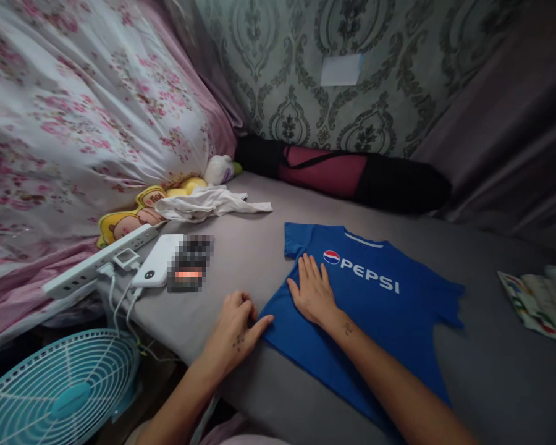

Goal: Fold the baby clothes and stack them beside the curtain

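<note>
A blue T-shirt (380, 327) with a white PEPSI print and a round logo lies spread on the grey bed sheet (250, 247). Its collar points away from me. My right hand (312, 290) rests flat on the chest area, left of the logo, fingers stretched out. Beside the shirt's left edge is my left hand (238, 324), with its fingers bent and its thumb stretched out toward the lower left corner of the fabric. A gap shows between thumb and fingers, and I see nothing held. Whether the thumb touches the cloth is hard to make out.
On the left are a power strip (102, 259), a white power bank (160, 262), a white cloth (208, 204) and plush toys (130, 222). A blue fan (69, 389) stands below the bed edge. A long black-and-maroon bag (324, 170) lies by the wall; folded fabric (537, 303) sits right.
</note>
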Available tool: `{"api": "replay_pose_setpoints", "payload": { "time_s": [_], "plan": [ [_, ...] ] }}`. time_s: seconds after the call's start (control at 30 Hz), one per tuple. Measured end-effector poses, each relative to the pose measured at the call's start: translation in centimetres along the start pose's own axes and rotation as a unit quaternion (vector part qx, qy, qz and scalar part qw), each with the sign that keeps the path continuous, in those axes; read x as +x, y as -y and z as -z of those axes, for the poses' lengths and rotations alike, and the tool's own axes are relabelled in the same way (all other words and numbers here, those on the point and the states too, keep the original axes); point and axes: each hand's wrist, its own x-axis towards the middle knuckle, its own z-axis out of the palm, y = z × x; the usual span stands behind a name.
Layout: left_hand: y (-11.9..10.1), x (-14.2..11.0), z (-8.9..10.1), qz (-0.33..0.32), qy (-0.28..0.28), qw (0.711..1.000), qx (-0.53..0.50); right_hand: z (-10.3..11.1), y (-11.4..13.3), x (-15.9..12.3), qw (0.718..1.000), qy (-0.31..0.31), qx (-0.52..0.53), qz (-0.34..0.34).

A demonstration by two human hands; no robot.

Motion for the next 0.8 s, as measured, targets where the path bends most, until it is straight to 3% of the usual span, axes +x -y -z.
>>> {"api": "replay_pose_setpoints", "payload": {
  "time_s": [0.23, 0.4, 0.47, 0.53, 0.6, 0.63, 0.67, 0.7, 0.77, 0.8],
  "plan": [
    [0.3, -0.6, 0.6, -0.013, 0.005, 1.0, -0.018, 0.9, 2.6, -4.0, 0.993, 0.057, 0.039, 0.099],
    [0.7, -0.6, 0.7, -0.013, 0.012, 1.0, -0.009, 2.3, 4.6, -8.5, 0.969, 0.126, 0.092, 0.191],
    [0.8, -0.6, 0.9, -0.02, 0.019, 1.0, -0.006, 3.8, 4.8, -10.5, 0.948, 0.169, 0.139, 0.23],
    [0.5, -0.4, 1.2, -0.034, 0.02, 0.999, -0.005, 5.7, 4.4, -12.1, 0.91, 0.216, 0.213, 0.282],
    [-0.2, 0.5, 1.3, -0.058, 0.016, 0.998, -0.006, 7.3, 3.1, -12.7, 0.864, 0.257, 0.288, 0.323],
    [-0.7, 1.2, 1.2, -0.077, 0.013, 0.997, -0.008, 7.9, 2.0, -12.5, 0.854, 0.261, 0.314, 0.322],
    [-1.4, 2.1, 0.9, -0.103, 0.013, 0.995, -0.01, 8.2, 0.6, -12.1, 0.862, 0.248, 0.326, 0.299],
    [-2.1, 3.2, 0.4, -0.136, 0.017, 0.99, -0.015, 8.2, -1.0, -11.3, 0.89, 0.21, 0.32, 0.249],
    [-3.8, 5.8, -1.3, -0.22, 0.037, 0.975, -0.025, 7.7, -4.7, -9.1, 0.965, 0.067, 0.237, 0.091],
    [-4.6, 7.2, -2.5, -0.261, 0.051, 0.964, -0.029, 7.2, -6.6, -8.0, 0.985, 0.005, 0.172, 0.017]
  ]
}}
